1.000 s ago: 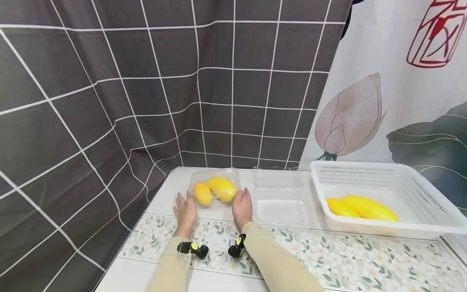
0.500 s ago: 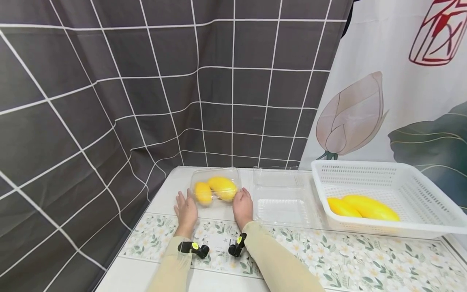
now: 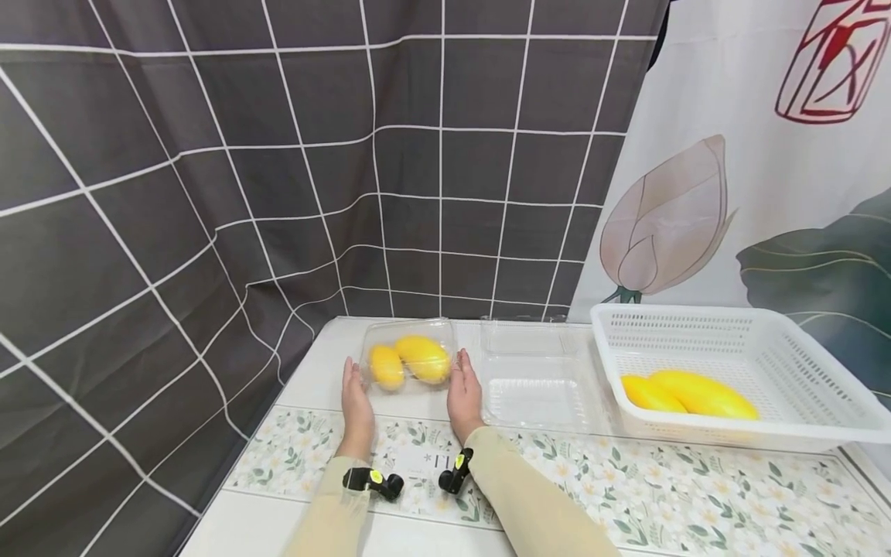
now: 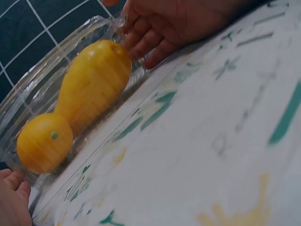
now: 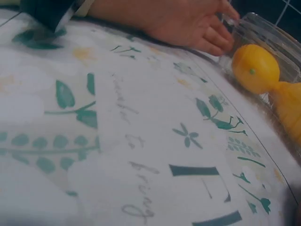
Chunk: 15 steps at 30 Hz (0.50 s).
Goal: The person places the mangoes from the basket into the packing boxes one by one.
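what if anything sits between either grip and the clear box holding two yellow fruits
Nothing visible: the left grip and right grip flank the clear box. The empty container lies beyond the right grip, not between.

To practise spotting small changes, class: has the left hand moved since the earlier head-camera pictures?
Yes, slightly: judged against the back left corner of the table, the left hand has shifted its fingers right, toward the clear box.

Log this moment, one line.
clear box: two yellow fruits inside | left hand: at left side | right hand: at right side
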### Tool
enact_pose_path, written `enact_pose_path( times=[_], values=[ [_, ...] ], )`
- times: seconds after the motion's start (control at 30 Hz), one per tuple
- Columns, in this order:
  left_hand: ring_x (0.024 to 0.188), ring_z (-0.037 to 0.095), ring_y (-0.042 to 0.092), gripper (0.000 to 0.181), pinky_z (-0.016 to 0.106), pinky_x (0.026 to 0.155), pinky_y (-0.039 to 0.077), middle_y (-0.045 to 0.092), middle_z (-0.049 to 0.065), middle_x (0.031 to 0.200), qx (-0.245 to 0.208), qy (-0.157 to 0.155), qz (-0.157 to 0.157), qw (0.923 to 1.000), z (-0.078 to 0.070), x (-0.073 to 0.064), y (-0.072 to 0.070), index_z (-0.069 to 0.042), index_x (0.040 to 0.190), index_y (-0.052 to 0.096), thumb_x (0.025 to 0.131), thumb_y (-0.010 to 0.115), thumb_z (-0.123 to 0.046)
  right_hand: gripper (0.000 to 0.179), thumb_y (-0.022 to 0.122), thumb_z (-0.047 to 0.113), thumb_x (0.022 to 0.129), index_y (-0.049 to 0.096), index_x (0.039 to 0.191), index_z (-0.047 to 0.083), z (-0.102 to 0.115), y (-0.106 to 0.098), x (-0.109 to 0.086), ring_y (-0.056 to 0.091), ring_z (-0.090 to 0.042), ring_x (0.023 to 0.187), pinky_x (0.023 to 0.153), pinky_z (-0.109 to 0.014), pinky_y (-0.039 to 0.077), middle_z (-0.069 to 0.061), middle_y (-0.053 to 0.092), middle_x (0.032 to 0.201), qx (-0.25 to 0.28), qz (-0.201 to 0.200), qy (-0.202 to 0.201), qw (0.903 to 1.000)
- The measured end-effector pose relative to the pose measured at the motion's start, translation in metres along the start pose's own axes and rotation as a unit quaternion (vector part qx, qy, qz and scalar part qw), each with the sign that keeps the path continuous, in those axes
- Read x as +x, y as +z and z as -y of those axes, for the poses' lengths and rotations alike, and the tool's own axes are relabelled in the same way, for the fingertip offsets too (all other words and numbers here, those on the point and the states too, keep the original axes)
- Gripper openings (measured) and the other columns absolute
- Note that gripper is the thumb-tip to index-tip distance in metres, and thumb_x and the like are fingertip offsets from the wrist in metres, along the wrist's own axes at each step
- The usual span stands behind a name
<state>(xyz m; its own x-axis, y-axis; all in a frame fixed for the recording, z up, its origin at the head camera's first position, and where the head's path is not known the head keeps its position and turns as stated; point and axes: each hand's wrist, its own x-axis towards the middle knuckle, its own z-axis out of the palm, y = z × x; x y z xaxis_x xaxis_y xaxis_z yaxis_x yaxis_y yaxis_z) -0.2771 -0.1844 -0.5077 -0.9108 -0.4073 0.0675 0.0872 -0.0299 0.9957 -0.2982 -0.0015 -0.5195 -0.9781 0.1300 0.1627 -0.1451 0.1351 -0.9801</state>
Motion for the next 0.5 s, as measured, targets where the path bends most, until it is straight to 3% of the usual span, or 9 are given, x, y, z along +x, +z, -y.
enact_pose_path(
  times=[0.17,0.3,0.4,0.5],
  values=[
    [0.154,0.035,0.014,0.056,0.047,0.127,0.011,0.015,0.021,0.167,-0.031,0.029,0.022,0.9989,0.001,-0.001,0.006,-0.003,0.161,0.010,0.109,0.018,-0.021,0.055,0.033,0.030,0.109,0.031,0.159,0.007,0.000,-0.002,-0.001,0.030,-0.029,0.150,0.124,-0.044,0.024,-0.007,0.034,0.162,-0.024,0.010,0.000,0.9997],
    [0.154,0.036,0.013,0.055,0.047,0.127,0.011,0.015,0.022,0.166,-0.037,0.038,0.022,0.9984,0.005,0.005,0.003,-0.001,0.161,0.011,0.109,0.018,-0.020,0.057,0.033,0.034,0.110,0.029,0.160,0.009,0.001,0.000,-0.005,0.029,-0.028,0.151,0.125,-0.043,0.023,-0.007,0.032,0.164,-0.036,0.025,0.007,0.9990],
    [0.154,0.035,0.013,0.055,0.045,0.127,0.011,0.016,0.021,0.166,-0.042,0.031,0.013,0.9986,0.007,0.011,-0.001,-0.003,0.160,0.012,0.109,0.019,-0.024,0.059,0.033,0.037,0.109,0.025,0.161,0.010,0.001,0.005,-0.011,0.026,-0.028,0.152,0.125,-0.044,0.021,-0.006,0.028,0.165,-0.029,0.040,0.010,0.9987],
    [0.154,0.037,0.012,0.054,0.047,0.127,0.010,0.015,0.022,0.165,-0.050,0.018,0.014,0.9985,-0.005,0.008,-0.007,-0.001,0.158,0.013,0.110,0.023,-0.022,0.061,0.033,0.037,0.109,0.021,0.162,0.010,0.004,0.010,-0.017,0.023,-0.030,0.152,0.125,-0.046,0.019,-0.008,0.024,0.166,-0.022,0.060,0.010,0.9979]
  ],
)
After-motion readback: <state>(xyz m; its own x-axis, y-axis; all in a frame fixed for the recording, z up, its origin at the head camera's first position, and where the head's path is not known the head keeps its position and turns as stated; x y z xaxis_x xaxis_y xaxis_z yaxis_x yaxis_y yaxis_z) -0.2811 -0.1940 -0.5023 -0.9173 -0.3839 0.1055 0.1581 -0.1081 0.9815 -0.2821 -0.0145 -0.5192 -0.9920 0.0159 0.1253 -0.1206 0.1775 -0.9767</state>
